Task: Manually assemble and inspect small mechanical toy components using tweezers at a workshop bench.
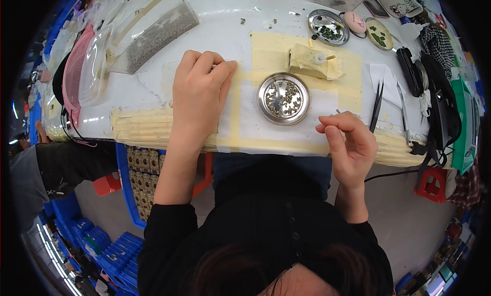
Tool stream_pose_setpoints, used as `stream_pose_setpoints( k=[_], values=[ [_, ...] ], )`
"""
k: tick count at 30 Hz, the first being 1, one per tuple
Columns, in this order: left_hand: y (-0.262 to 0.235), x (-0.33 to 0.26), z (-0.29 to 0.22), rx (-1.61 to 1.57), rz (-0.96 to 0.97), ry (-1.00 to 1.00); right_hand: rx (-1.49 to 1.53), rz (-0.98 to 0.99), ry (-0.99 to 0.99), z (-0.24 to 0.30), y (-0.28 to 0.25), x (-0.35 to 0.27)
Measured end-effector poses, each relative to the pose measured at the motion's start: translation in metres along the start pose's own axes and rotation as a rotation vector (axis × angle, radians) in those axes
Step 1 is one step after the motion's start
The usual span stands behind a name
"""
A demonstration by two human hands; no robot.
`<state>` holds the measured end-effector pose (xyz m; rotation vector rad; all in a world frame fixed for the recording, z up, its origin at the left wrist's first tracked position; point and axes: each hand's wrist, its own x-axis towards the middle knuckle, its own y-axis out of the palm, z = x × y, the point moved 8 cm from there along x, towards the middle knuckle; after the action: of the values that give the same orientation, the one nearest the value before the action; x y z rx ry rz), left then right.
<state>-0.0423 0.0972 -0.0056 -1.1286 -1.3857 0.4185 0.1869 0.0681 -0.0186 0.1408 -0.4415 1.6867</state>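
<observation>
We see a round, polished metal dish (283, 123) on the desk (230, 19), between the two hands; it holds small, irregular grey-green pieces (290, 99), scattered over its shiny base; our left hand (203, 83) is raised at the left of the dish, fingertips gathered in a pinch, and we cannot tell whether they hold anything; our right hand (353, 147) is at the desk's near edge, fingers loosely curled, thumb near the forefinger, contents likewise unclear. Behind the dish we find a block (299, 64) wrapped in wrinkled, cream-coloured tape; at right lie slim, pointed black tweezers (377, 106); at far left stands a clear plastic tray (186, 17) of grainy grey material; at upper right, a white container (401, 2) bears a printed cartoon face and dark lettering.
</observation>
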Motion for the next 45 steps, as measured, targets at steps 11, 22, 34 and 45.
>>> stream_pose_setpoints(
  k=[11,22,34,45],
  values=[
    [-0.007,-0.004,0.003,-0.031,-0.09,-0.05,-0.501,1.314,0.357,0.009,-0.037,-0.083],
    [-0.004,-0.006,0.009,-0.106,-0.099,-0.113,-0.36,1.51,0.478,0.012,-0.035,-0.13],
    [-0.002,-0.006,0.01,-0.168,-0.066,-0.189,-0.532,1.567,0.466,0.004,-0.042,-0.159],
    [-0.003,-0.01,0.013,-0.182,-0.073,-0.203,-0.415,1.165,0.048,0.046,-0.059,-0.088]
  ],
)
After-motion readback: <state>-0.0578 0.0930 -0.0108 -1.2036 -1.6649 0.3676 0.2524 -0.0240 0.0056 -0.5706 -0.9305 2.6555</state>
